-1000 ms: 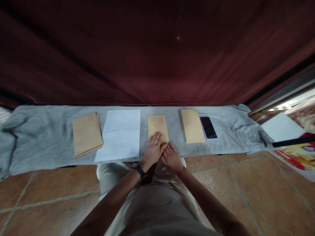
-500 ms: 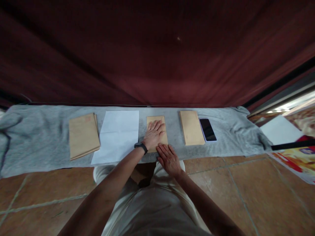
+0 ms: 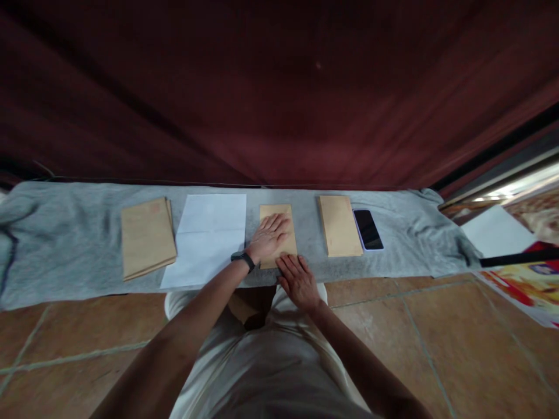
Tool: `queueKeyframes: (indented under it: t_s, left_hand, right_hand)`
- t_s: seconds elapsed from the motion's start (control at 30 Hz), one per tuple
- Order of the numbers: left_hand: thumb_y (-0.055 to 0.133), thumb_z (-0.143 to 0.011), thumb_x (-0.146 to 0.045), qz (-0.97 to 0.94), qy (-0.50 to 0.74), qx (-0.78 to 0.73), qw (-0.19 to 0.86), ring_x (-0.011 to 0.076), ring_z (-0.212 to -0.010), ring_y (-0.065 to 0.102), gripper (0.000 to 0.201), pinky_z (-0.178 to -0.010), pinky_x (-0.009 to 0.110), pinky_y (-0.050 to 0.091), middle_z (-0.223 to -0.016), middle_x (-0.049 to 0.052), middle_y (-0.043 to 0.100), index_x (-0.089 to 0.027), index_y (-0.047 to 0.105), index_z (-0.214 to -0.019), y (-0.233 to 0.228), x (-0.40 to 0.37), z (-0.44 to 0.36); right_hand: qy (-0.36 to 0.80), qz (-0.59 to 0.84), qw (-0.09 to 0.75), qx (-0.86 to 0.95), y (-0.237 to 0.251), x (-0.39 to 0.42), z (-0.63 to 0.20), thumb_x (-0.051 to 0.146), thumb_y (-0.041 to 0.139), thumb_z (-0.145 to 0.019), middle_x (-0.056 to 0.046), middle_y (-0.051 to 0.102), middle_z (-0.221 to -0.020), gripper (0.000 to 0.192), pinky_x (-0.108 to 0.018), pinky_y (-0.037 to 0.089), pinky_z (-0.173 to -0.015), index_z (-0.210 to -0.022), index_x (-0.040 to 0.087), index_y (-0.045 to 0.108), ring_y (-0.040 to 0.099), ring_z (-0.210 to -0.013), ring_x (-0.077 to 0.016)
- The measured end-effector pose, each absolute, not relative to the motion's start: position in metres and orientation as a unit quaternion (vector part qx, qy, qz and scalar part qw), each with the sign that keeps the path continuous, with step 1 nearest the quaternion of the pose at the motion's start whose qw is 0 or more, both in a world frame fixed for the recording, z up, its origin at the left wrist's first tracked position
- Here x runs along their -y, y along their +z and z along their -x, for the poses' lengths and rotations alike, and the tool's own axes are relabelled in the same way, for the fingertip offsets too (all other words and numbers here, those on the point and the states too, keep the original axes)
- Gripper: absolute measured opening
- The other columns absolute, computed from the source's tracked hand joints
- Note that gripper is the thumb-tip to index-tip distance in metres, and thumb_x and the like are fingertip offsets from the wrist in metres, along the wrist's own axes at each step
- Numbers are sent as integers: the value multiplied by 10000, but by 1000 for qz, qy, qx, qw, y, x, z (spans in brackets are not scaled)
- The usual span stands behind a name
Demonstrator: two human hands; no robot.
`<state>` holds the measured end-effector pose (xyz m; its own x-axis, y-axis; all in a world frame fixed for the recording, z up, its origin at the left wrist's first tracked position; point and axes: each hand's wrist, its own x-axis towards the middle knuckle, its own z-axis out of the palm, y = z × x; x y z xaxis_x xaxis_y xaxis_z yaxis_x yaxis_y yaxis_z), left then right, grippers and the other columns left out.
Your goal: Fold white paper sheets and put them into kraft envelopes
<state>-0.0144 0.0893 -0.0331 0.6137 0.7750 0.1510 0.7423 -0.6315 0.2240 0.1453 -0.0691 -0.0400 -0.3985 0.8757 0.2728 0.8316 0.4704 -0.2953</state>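
A brown paper envelope (image 3: 275, 209) lies upright in front of me on the grey cloth. My left hand (image 3: 269, 235), with a dark band on its wrist, rests flat across the middle of it, fingers stretched to the upper right. At its lower right corner lies my right hand (image 3: 299, 282), the fingertips flat on the paper and the palm over the cloth's front edge. To the left, a creased white sheet (image 3: 209, 238) is spread out. Part of the envelope is hidden under both hands.
A stack of larger brown envelopes (image 3: 146, 238) overlaps the white sheet's left edge. On the right are a pile of brown envelopes (image 3: 341, 227) and a phone (image 3: 368, 230). The grey cloth (image 3: 414, 233) covers a narrow bench against a dark red curtain (image 3: 279, 105).
My left wrist and forearm have swung slightly to the left, while the left hand stays on the envelope. My right hand has hardly moved.
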Motion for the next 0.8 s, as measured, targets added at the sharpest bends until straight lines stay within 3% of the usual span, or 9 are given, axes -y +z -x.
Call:
queueKeyframes:
  t_s: [0.27, 0.6, 0.8]
  left_hand:
    - [300, -1063, -405, -910, 110, -379, 129, 185, -1543, 249, 532, -1270, 420, 176, -1630, 35, 376, -235, 373, -1563, -27, -54, 36]
    - [391, -1033, -479, -916, 123, -366, 111, 224, -1545, 248, 641, -1274, 433, 180, -1638, 146, 335, -130, 336, -1569, -29, -4, 44]
    - [426, -1011, -526, -904, 125, -399, 82, 271, -1543, 251, 717, -1272, 464, 202, -1626, 195, 339, -72, 336, -1559, -33, 19, 46]
  right_hand:
    - [57, 510, 203, 834, -45, 70, -146, 327, 494, -1035, -83, 486, -1557, 542, -503, 256, -1255, -1554, 212, 389, 406, -1470, -252]
    - [48, 504, 203, 838, -50, 69, -148, 340, 491, -1039, -95, 496, -1548, 460, -515, 265, -1249, -1477, 201, 500, 400, -1474, -242]
    - [47, 502, 189, 843, -50, 68, -149, 323, 510, -1025, -92, 474, -1565, 521, -517, 255, -1251, -1526, 196, 439, 379, -1486, -256]
